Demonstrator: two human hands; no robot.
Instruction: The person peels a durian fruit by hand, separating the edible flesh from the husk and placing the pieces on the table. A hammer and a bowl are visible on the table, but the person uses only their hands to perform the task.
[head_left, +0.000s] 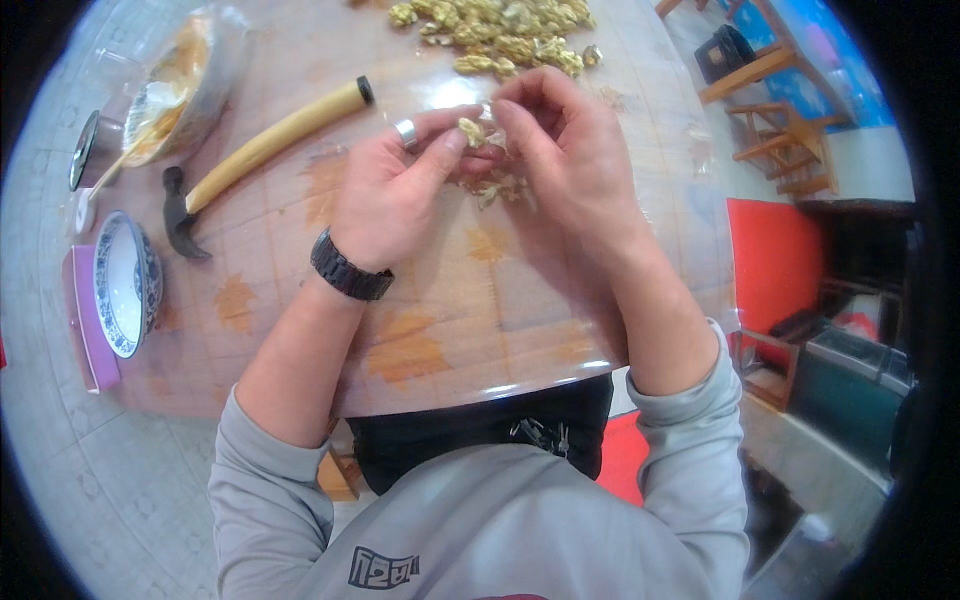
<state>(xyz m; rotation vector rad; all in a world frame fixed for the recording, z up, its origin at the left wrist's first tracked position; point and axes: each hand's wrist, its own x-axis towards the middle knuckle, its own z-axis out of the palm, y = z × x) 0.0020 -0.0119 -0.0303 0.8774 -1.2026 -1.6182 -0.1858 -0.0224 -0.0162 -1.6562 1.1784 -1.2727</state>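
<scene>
My left hand (401, 191) wears a silver ring and holds a pale walnut kernel piece (472, 133) between thumb and fingers. Close by on the right, the thumb and forefinger of my right hand (574, 142) are pinched together at the kernel's edge. Whether a bit of skin or nut lies between them is too small to tell. Thin flakes of walnut skin and crumbs (499, 187) lie on the table under both hands. Just beyond my fingertips spreads a pile of walnut kernels (510, 34).
A claw hammer (274, 146) with a wooden handle lies left of my hands. Farther left stand a blue-and-white bowl (124, 285), a purple box (86, 322), a plastic-lined basin (176, 90) and a glass jar (96, 150). The table's (450, 382) near edge curves before my body.
</scene>
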